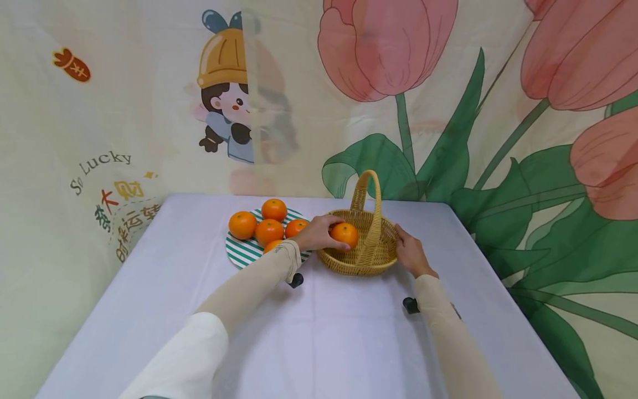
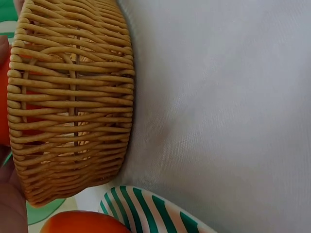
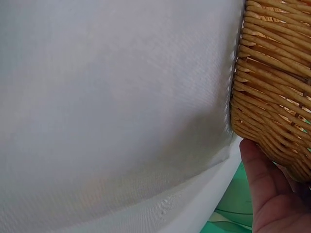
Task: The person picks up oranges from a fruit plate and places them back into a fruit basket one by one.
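My left hand [image 1: 319, 233] holds an orange [image 1: 345, 236] over the left side of a wicker basket [image 1: 356, 269], thumb and fingers on either side of the fruit. The left wrist view shows the basket's woven wall [image 2: 73, 107], with that orange [image 2: 4, 104] partly hidden behind the rim. My right hand [image 1: 412, 252] grips the basket at its right rim. In the right wrist view its fingers [image 3: 260, 170] lie against the outer wicker wall. Left of the basket, several oranges [image 1: 269, 233] sit on a round green-and-white striped plate [image 1: 239, 252], partly covered by my left forearm.
A tall arched handle [image 1: 376, 208] rises over the basket's middle. Plate and basket stand close together near the back of a table with a white cloth [image 1: 319, 343]. Behind the table hangs a printed curtain [image 1: 299, 100] with tulips and a cartoon figure.
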